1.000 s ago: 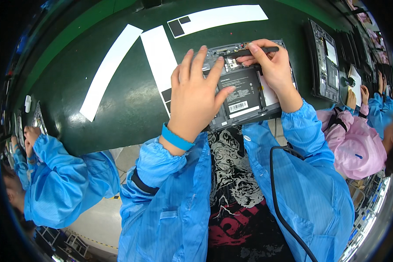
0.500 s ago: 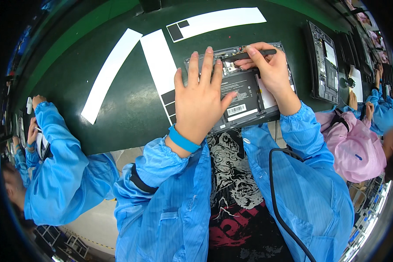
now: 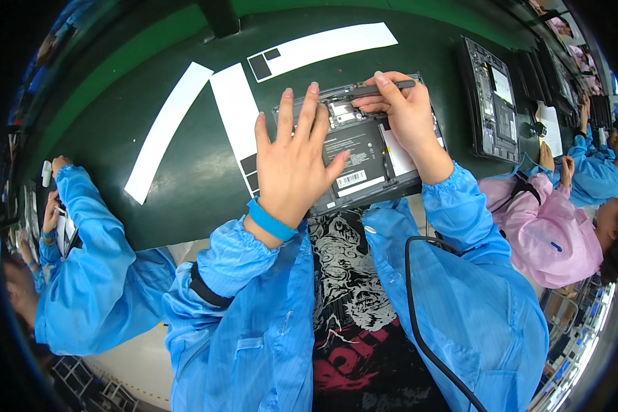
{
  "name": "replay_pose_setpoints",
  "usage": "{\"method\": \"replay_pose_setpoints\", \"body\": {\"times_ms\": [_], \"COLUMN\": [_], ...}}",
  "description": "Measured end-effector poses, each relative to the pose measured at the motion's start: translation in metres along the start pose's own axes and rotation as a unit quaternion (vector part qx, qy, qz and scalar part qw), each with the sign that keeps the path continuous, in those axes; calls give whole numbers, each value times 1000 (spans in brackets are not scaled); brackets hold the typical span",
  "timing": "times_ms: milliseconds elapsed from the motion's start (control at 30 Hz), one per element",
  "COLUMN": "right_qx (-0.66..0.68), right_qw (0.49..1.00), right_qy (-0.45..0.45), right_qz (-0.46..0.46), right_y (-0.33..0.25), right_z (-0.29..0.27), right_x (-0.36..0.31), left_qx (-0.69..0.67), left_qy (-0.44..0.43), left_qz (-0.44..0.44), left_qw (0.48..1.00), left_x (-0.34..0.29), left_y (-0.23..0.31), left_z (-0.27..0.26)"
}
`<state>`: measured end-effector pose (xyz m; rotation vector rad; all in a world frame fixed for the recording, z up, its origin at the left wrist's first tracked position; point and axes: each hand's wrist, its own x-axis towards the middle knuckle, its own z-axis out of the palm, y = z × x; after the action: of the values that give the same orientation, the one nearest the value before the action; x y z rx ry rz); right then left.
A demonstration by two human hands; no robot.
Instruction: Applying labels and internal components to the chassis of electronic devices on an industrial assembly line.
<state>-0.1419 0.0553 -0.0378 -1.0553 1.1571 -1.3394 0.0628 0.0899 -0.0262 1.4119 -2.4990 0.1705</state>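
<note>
An opened laptop base [image 3: 399, 180] lies in front of me, its black battery [image 3: 353, 154] and inner boards exposed. My left hand [image 3: 292, 158] rests flat over its left side, fingers spread, hiding that part. In my right hand [image 3: 406, 113] is a pair of dark tweezers [image 3: 384, 89], pinched between thumb and fingers. Their tips point left, at the upper part of the base near the silver plate [image 3: 343, 112]. What the tips touch is too small to tell.
White strips [image 3: 168, 130], some with black pads, lie on the dark green table [image 3: 178, 199] to the left and behind. Another opened laptop base [image 3: 491, 99] stands at the right. People in blue [image 3: 93, 254] and pink [image 3: 546, 230] smocks sit on either side.
The whole view has shifted slightly, moving the laptop base and hands left in the picture. Both hands keep nearly the same pose, with the tweezers still held over the upper part of the base.
</note>
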Motion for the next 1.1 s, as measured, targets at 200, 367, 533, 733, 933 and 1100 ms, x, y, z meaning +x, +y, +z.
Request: {"method": "replay_pose_setpoints", "body": {"times_ms": [200, 367, 533, 733, 933, 1100], "right_qx": [6, 8, -23, -1, -132, -221], "right_qw": [1000, 999, 995, 999, 983, 968], "right_qy": [2, 34, 83, 44, -123, -116], "right_qz": [-6, -14, -56, 0, 21, -24], "right_y": [1, -1, -4, -27, -9, 15], "right_z": [-1, 0, -1, 9, 81, 104], "right_x": [-1, -1, -3, -11, -31, -23], "left_qx": [-43, -62, -150, -253, -209, -169], "left_qy": [7, 15, -11, 66, 21, 18], "left_qz": [5, 22, 66, -149, -134, -113], "left_qw": [999, 998, 986, 954, 969, 979], "left_x": [-1, 0, -31, -90, -91, -91], "left_y": [0, -6, -22, -63, -62, -61], "left_z": [4, 8, -25, -15, 0, -5]}}
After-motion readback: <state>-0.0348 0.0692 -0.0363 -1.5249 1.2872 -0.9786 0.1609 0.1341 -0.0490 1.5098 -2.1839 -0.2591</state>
